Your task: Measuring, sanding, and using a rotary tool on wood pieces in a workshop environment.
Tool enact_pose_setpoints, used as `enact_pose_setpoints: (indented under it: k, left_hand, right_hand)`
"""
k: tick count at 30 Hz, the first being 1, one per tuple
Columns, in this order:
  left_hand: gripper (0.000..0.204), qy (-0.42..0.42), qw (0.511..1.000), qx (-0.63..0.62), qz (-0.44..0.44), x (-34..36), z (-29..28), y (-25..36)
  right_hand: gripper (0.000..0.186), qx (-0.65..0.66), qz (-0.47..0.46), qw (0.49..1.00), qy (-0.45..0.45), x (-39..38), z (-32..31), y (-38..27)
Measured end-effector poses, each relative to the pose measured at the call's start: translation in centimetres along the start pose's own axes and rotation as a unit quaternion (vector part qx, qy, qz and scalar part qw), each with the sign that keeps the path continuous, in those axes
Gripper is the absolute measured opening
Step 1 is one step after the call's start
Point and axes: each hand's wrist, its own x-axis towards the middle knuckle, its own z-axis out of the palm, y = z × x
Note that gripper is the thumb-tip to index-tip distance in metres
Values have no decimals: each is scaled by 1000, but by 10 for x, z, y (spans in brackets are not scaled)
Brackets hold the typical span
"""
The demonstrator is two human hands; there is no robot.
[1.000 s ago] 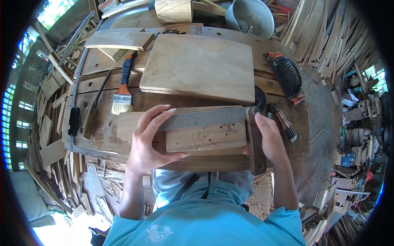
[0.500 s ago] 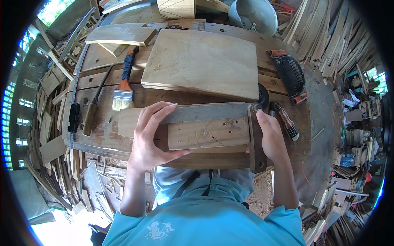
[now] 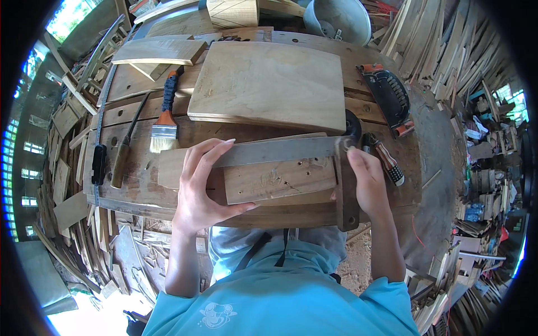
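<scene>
The left hand (image 3: 193,193) was spread wide across the wooden block (image 3: 280,182), clasping it between thumb and fingers, the fingertips apparently steadying the blade (image 3: 280,151) of the try square (image 3: 347,193) flat along its face at mid-frame. The right hand (image 3: 367,182) pinched the square's stock near its upper end, seemingly to hold it against the block's right end. Beyond, a broad board (image 3: 269,84) lay toward top centre; the brush (image 3: 164,131), left of centre on the surface (image 3: 140,196), probably sat there to leave both hands room.
</scene>
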Motion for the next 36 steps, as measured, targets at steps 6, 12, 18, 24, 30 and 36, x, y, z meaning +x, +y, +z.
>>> enact_pose_setpoints:
  k: [6, 12, 18, 24, 30, 36]
  left_hand:
    - [102, 135, 988, -71, -10, -25, -16, -8]
    - [77, 203, 947, -238, -72, -69, -1, 46]
    - [72, 162, 961, -203, -96, -89, 18, 60]
    - [84, 87, 996, 4, -5, -88, 10, 57]
    - [97, 33, 998, 46, 16, -71, 13, 53]
    - [89, 15, 996, 85, 18, -66, 19, 34]
  right_hand:
    - [47, 128, -212, 966, 79, -53, 7, -20]
    - [38, -69, -469, 880, -40, -59, 53, -32]
    - [25, -294, -569, 765, -68, -44, 79, -32]
    - [23, -314, -609, 727, -38, -54, 74, -11]
    - [18, -376, -597, 708, 27, -49, 83, -7]
    - [17, -408, -603, 683, 52, -38, 91, -7]
